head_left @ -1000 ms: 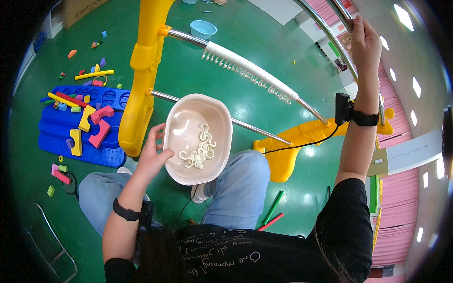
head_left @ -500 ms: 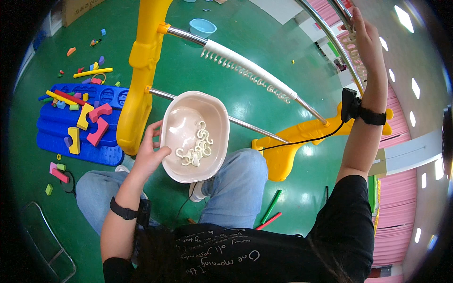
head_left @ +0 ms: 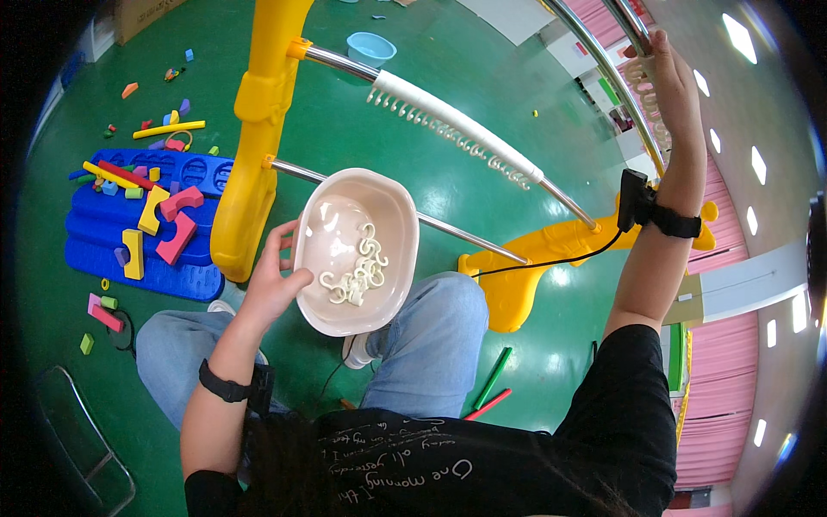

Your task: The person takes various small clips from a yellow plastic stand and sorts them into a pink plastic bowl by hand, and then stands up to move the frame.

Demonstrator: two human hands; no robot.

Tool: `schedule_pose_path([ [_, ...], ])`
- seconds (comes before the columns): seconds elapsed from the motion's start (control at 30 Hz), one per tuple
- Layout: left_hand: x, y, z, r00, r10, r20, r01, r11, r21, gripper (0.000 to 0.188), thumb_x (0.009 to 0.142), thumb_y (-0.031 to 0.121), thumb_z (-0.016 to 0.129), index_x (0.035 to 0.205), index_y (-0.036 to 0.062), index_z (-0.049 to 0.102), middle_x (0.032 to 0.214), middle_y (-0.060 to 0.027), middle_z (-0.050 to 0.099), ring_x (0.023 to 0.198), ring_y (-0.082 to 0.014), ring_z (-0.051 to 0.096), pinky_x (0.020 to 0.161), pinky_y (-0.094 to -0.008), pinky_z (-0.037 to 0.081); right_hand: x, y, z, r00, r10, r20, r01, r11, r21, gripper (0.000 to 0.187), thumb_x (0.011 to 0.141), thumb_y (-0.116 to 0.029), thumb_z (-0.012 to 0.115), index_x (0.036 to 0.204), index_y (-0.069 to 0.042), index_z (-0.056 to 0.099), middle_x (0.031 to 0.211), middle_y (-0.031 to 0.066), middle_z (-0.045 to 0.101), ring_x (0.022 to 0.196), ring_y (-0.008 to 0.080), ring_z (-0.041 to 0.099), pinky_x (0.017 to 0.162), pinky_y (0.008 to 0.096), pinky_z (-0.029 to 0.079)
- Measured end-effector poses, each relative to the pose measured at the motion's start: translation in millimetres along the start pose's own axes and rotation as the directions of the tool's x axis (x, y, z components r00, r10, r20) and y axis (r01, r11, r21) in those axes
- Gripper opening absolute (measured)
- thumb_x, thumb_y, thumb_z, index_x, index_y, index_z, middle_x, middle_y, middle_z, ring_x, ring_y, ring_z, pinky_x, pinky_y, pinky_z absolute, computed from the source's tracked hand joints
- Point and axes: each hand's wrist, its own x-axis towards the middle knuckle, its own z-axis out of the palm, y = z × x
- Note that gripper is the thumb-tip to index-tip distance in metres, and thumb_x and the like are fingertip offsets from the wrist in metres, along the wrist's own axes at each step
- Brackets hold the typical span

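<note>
My left hand grips the left rim of a pale pink plastic basin, thumb over the edge and fingers round the outside. Several white C-shaped plastic hooks lie in a heap in the basin. At the upper right my raised right hand is at the top metal rail, fingers curled in beside it and partly hidden. Whatever they hold there is too small to make out. White hooks hang in a row by that hand. A white sleeve with hooks runs along a lower rail.
The rails join yellow plastic uprights. At left, foam blocks lie on a blue plastic slab. A blue tub stands beyond the rack. Green and red sticks lie near my knee. A cable trails from my right wrist.
My right hand has shifted slightly down along the top rail, its fingers curled closer to the rail. The left hand and the basin have barely moved.
</note>
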Motion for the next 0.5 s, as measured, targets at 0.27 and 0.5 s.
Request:
schedule_pose_path([
  [0.27, 3, -3, 0, 1.0, 0.005, 0.003, -0.005, 1.0, 0.03, 0.075, 0.066, 0.006, 0.06, 0.136, 0.0111, 0.034, 0.121, -0.011, 0.044, 0.091, -0.0175, 0.054, 0.079, -0.0298, 0.047, 1, 26, -5, 0.983, -0.18, 0.04, 0.156, 0.928, 0.338, 0.035, 0.097, -0.028, 0.048, 0.12, -0.003, 0.058, 0.1, 0.005, 0.064, 0.092, 0.0125, 0.059, 0.082, 0.022, 0.044],
  [0.5, 1, -3, 0, 1.0, -0.004, -0.008, 0.004, 1.0, 0.013, 0.075, 0.066, 0.005, 0.06, 0.136, 0.0107, 0.034, 0.121, -0.0108, 0.044, 0.089, -0.0167, 0.054, 0.078, -0.0289, 0.047, -6, 21, -2, 0.954, -0.286, -0.086, 0.288, 0.958, 0.013, 0.032, 0.095, -0.024, 0.052, 0.12, -0.005, 0.058, 0.096, 0.0067, 0.065, 0.087, 0.0119, 0.059, 0.078, 0.0235, 0.045],
])
